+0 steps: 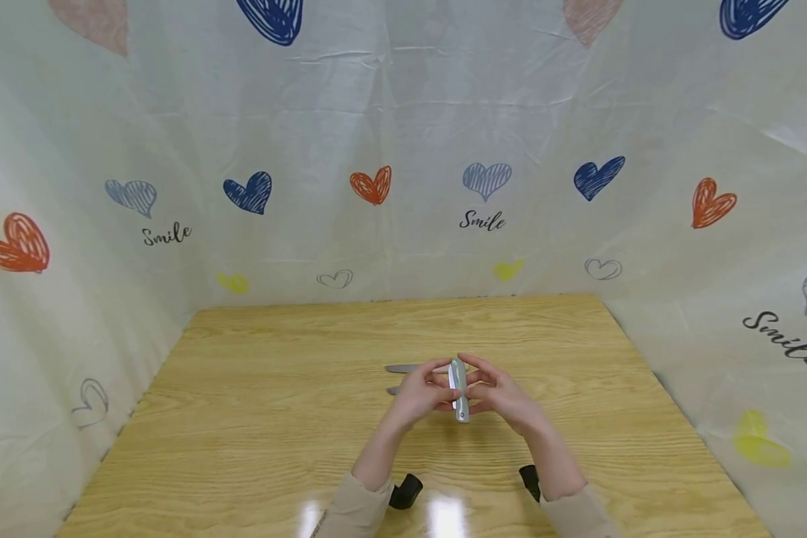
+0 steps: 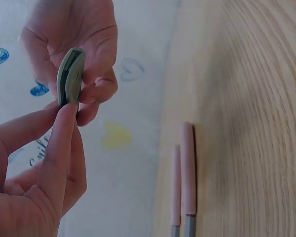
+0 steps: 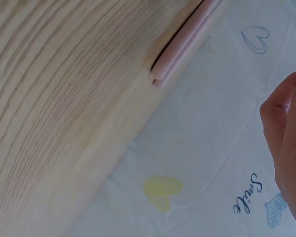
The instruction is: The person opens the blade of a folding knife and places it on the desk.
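Note:
A pale green folding knife [image 1: 460, 403] is held up over the table between both hands, with a whitish blade edge showing along its left side. My left hand [image 1: 412, 397] pinches it from the left between thumb and fingers. From the right, my right hand [image 1: 507, 402] grips the same knife, fingertips at its side and top. In the left wrist view the slotted green handle [image 2: 73, 81] stands nearly upright between the two hands. The right wrist view catches only part of my right hand [image 3: 290, 143] at its edge; the folding knife is out of that picture.
Behind the hands lie two table knives with grey blades; one blade [image 1: 400, 368] pokes out left of the hands. Their pink handles [image 2: 188, 170] show in the left wrist view. The wooden table [image 1: 269, 403] meets a heart-printed cloth [image 1: 430, 254] at back and sides.

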Available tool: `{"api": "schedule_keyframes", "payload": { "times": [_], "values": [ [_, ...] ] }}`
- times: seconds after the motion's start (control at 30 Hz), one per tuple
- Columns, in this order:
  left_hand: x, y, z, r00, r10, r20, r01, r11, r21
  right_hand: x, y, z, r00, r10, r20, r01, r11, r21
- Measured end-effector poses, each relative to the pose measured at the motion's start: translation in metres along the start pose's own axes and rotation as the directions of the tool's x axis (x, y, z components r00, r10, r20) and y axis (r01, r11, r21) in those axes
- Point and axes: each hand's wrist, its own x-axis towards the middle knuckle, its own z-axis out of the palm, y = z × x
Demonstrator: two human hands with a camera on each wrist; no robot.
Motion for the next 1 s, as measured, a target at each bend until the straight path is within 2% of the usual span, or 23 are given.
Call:
{"api": "schedule_keyframes", "payload": {
  "times": [0.23, 0.4, 0.57, 0.77, 1.0],
  "values": [
    [-0.007, -0.009, -0.015, 1.000, 0.028, 0.014, -0.027, 0.999, -0.040, 0.008, 0.002, 0.015, 1.000, -0.008, -0.009, 0.008, 1.000, 0.008],
    [-0.013, -0.016, -0.019, 0.999, 0.019, -0.026, -0.021, 0.997, -0.068, 0.012, 0.008, 0.024, 1.000, 0.017, -0.014, -0.017, 1.000, 0.009],
    [-0.017, -0.019, -0.024, 0.999, 0.011, -0.054, -0.014, 0.998, -0.057, 0.015, 0.012, 0.032, 1.000, 0.017, -0.019, -0.017, 1.000, 0.021],
    [-0.018, -0.021, -0.031, 0.998, 0.009, -0.061, -0.011, 0.999, -0.044, 0.019, 0.013, 0.039, 1.000, 0.013, -0.021, -0.012, 0.999, 0.035],
    [-0.017, -0.028, -0.036, 0.999, -0.003, -0.048, 0.000, 0.997, -0.073, 0.020, 0.014, 0.043, 1.000, 0.019, -0.015, -0.018, 0.999, 0.040]
  ]
}}
